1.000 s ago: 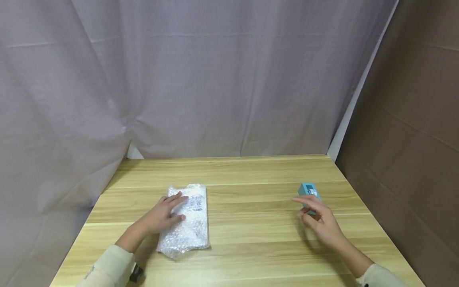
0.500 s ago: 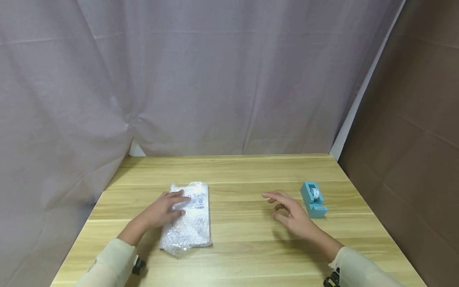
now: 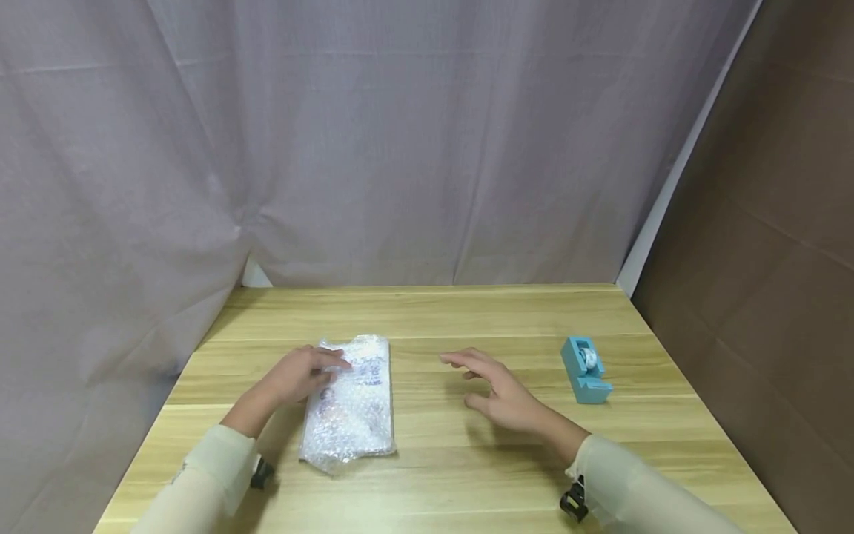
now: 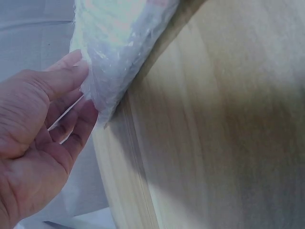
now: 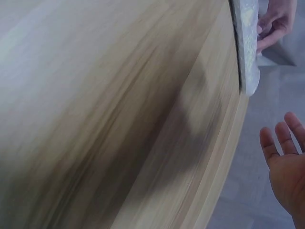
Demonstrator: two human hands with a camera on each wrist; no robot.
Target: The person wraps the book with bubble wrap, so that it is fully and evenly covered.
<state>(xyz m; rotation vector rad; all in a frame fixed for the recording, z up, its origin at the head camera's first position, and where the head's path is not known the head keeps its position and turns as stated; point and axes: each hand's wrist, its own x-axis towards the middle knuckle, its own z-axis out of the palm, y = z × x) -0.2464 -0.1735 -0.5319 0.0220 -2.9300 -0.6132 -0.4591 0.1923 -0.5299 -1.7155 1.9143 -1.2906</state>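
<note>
A flat package in bubble wrap (image 3: 356, 408), with blurred dark print showing through, lies on the left half of the table. My left hand (image 3: 296, 377) rests at its upper left part, fingers over the top. In the left wrist view, the thumb and fingertips of that hand (image 4: 52, 119) touch the wrap near a corner. My right hand (image 3: 503, 393) hovers right of the package with nothing in it, fingers extended and thumb apart. Further right stands a blue tape dispenser (image 3: 586, 371) holding a small roll of tape (image 3: 588, 358).
The wood-grain table (image 3: 427, 489) ends at a grey curtain (image 3: 373, 148) behind. A brown curtain (image 3: 754, 259) hangs along the right side. A black wrist device (image 3: 575, 499) shows below the right sleeve.
My right hand has moved left from in front of the tape dispenser toward the package, uncovering the dispenser. The left thumb has drawn closer to the fingers on the package.
</note>
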